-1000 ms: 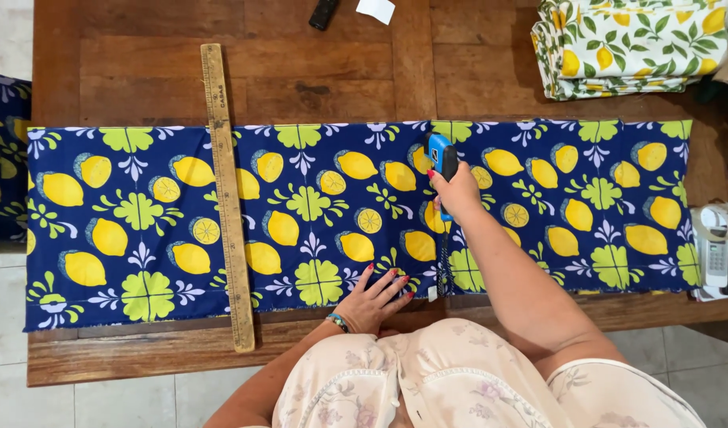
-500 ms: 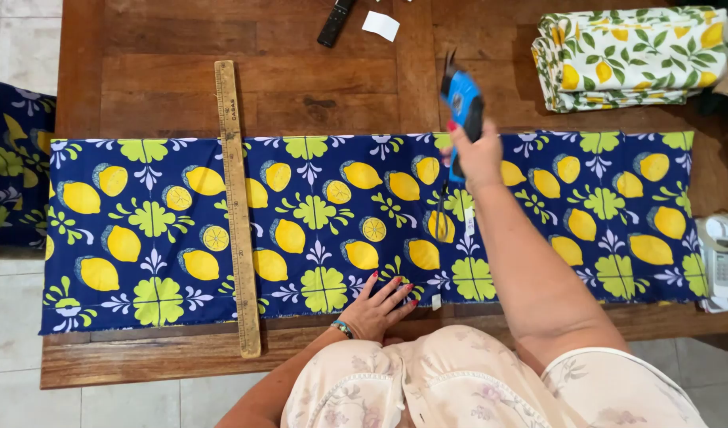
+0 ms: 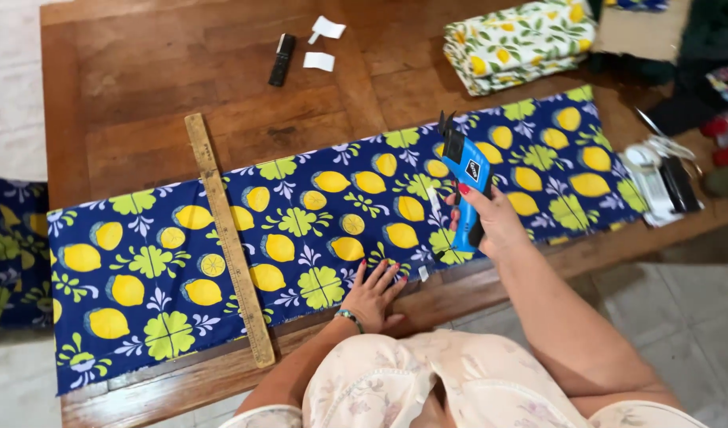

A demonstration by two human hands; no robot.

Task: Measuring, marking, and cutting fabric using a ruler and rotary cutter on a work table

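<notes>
Your right hand (image 3: 491, 218) grips the blue cutter (image 3: 467, 178), lifted above the lemon fabric (image 3: 316, 230); your left hand (image 3: 372, 293) presses flat on its near edge.

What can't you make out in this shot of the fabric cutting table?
Head view:
- Blue cutter: its grip is hidden by the right hand.
- Lemon-print fabric: its left end drops over the table edge.
- Items at the right edge: too blurred to identify.
- Left hand: palm hides the cloth beneath.
</notes>
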